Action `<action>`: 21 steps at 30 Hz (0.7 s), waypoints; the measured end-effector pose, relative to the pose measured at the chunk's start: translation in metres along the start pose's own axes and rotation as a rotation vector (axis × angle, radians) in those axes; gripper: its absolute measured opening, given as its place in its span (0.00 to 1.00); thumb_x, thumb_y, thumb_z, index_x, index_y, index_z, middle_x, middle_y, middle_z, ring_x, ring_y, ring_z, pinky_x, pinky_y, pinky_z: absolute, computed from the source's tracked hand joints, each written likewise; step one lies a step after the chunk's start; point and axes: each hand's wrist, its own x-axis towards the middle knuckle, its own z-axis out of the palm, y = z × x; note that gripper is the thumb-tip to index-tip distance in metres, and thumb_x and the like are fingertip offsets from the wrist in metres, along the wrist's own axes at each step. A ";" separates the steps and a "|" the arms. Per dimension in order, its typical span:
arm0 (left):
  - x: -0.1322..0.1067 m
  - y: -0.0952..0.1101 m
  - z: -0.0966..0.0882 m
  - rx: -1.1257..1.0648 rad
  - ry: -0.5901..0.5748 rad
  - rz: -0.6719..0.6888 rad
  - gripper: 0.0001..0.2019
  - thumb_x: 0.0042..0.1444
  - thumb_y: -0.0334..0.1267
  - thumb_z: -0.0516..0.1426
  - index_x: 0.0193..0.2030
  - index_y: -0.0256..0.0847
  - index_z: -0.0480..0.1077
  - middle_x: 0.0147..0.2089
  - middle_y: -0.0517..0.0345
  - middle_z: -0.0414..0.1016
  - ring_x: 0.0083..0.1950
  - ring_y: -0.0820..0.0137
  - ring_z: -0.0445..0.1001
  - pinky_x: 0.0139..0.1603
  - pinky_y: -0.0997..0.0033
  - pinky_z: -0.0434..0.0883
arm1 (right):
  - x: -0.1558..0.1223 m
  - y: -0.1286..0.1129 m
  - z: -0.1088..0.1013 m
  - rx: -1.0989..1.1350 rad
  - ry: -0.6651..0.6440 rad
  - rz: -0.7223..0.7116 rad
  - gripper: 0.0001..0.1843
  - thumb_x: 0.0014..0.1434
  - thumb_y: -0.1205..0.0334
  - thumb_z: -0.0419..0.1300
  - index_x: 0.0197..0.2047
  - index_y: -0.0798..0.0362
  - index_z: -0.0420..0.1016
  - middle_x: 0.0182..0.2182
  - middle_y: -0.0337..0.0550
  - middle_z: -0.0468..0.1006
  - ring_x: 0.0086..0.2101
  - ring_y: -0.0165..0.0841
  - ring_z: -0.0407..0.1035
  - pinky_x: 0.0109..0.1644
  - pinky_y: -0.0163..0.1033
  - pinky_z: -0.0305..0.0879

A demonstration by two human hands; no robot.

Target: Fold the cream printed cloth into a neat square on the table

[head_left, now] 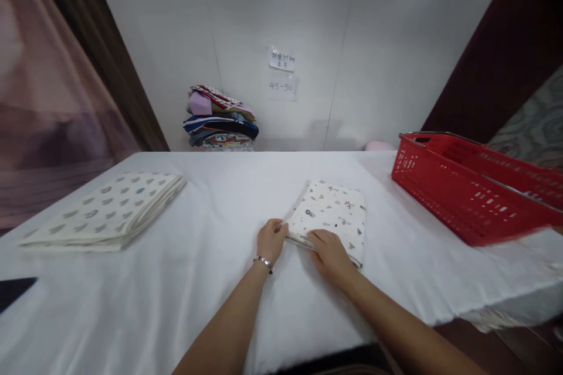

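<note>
A folded white cloth [331, 217] with small leaf and plant prints lies on the white-covered table in front of me. My left hand [271, 240], with a silver bracelet at the wrist, pinches the cloth's near left corner between thumb and fingers. On the near edge rests my right hand [328, 253], its fingers over the top of the cloth and its thumb hidden from view. Several layers show along the near edge. To the left lies a larger folded cloth [105, 208] with grey heart-like prints, apart from both hands.
A red plastic basket [444, 199] with metal handles stands at the table's right side. Behind the far edge is a stack of folded fabrics [222, 120] against the wall. Two paper notes [282, 88] are stuck on the wall. A curtain [57, 88] hangs at the left.
</note>
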 end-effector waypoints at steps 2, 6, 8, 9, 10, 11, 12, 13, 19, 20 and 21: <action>0.000 0.001 -0.002 -0.050 -0.020 -0.007 0.14 0.47 0.47 0.55 0.38 0.40 0.67 0.30 0.58 0.75 0.33 0.68 0.73 0.37 0.68 0.67 | -0.023 0.018 -0.006 -0.011 0.049 0.023 0.19 0.57 0.66 0.51 0.52 0.51 0.64 0.48 0.48 0.69 0.48 0.38 0.61 0.52 0.46 0.57; 0.000 0.005 -0.004 -0.074 -0.058 -0.048 0.15 0.47 0.48 0.54 0.38 0.40 0.66 0.28 0.59 0.75 0.30 0.69 0.72 0.34 0.69 0.65 | -0.069 0.055 -0.008 -0.082 0.137 0.047 0.21 0.58 0.65 0.50 0.55 0.51 0.62 0.51 0.49 0.68 0.51 0.40 0.60 0.53 0.49 0.58; 0.000 0.009 -0.005 -0.068 -0.063 -0.083 0.15 0.47 0.49 0.55 0.37 0.40 0.66 0.28 0.60 0.75 0.30 0.69 0.72 0.33 0.69 0.65 | -0.085 0.068 -0.007 -0.095 0.169 0.098 0.21 0.59 0.64 0.49 0.56 0.51 0.62 0.53 0.49 0.66 0.52 0.40 0.60 0.53 0.49 0.59; 0.000 0.010 -0.005 -0.073 -0.065 -0.100 0.15 0.47 0.48 0.55 0.37 0.41 0.65 0.28 0.60 0.75 0.30 0.69 0.72 0.33 0.70 0.65 | -0.091 0.072 -0.006 -0.090 0.179 0.123 0.21 0.59 0.63 0.49 0.56 0.52 0.62 0.53 0.50 0.66 0.52 0.40 0.60 0.53 0.49 0.60; 0.000 0.012 -0.005 -0.083 -0.064 -0.115 0.15 0.47 0.48 0.55 0.37 0.40 0.65 0.29 0.60 0.75 0.30 0.69 0.72 0.33 0.70 0.65 | -0.094 0.075 -0.005 -0.078 0.188 0.145 0.21 0.59 0.62 0.50 0.56 0.52 0.62 0.53 0.50 0.66 0.52 0.40 0.60 0.54 0.48 0.60; 0.000 0.014 -0.005 -0.095 -0.061 -0.126 0.15 0.46 0.47 0.55 0.37 0.40 0.65 0.29 0.60 0.75 0.30 0.70 0.72 0.33 0.70 0.65 | -0.096 0.076 -0.005 -0.062 0.195 0.163 0.20 0.59 0.61 0.50 0.55 0.52 0.62 0.53 0.50 0.66 0.52 0.40 0.60 0.54 0.48 0.60; 0.000 0.015 -0.005 -0.104 -0.056 -0.136 0.14 0.46 0.47 0.55 0.37 0.40 0.65 0.28 0.60 0.74 0.30 0.70 0.72 0.33 0.71 0.65 | -0.097 0.077 -0.004 -0.044 0.201 0.178 0.20 0.59 0.60 0.50 0.55 0.51 0.63 0.53 0.49 0.66 0.51 0.40 0.60 0.54 0.48 0.60; 0.000 0.017 -0.004 -0.111 -0.053 -0.143 0.14 0.46 0.46 0.55 0.36 0.40 0.65 0.28 0.60 0.74 0.30 0.70 0.72 0.32 0.71 0.65 | -0.096 0.076 -0.004 -0.027 0.206 0.194 0.20 0.58 0.59 0.50 0.54 0.51 0.64 0.52 0.49 0.66 0.51 0.40 0.61 0.54 0.48 0.61; 0.000 0.027 -0.005 -0.122 -0.026 -0.193 0.13 0.45 0.44 0.57 0.35 0.39 0.67 0.28 0.59 0.74 0.29 0.71 0.71 0.32 0.72 0.66 | -0.089 0.071 -0.004 0.091 0.166 0.276 0.19 0.59 0.61 0.47 0.53 0.49 0.64 0.53 0.46 0.65 0.50 0.37 0.62 0.52 0.44 0.64; 0.000 0.029 -0.005 -0.131 -0.022 -0.202 0.14 0.45 0.45 0.57 0.36 0.39 0.67 0.29 0.58 0.75 0.30 0.71 0.71 0.32 0.72 0.66 | -0.089 0.072 -0.005 0.109 0.162 0.268 0.19 0.59 0.62 0.47 0.53 0.50 0.64 0.53 0.46 0.65 0.51 0.36 0.62 0.53 0.44 0.63; 0.000 0.031 -0.004 -0.129 -0.017 -0.209 0.14 0.45 0.45 0.57 0.36 0.39 0.67 0.30 0.58 0.75 0.30 0.71 0.71 0.32 0.72 0.66 | -0.090 0.072 -0.006 0.123 0.162 0.260 0.19 0.59 0.62 0.46 0.53 0.50 0.64 0.52 0.46 0.65 0.51 0.36 0.61 0.54 0.44 0.62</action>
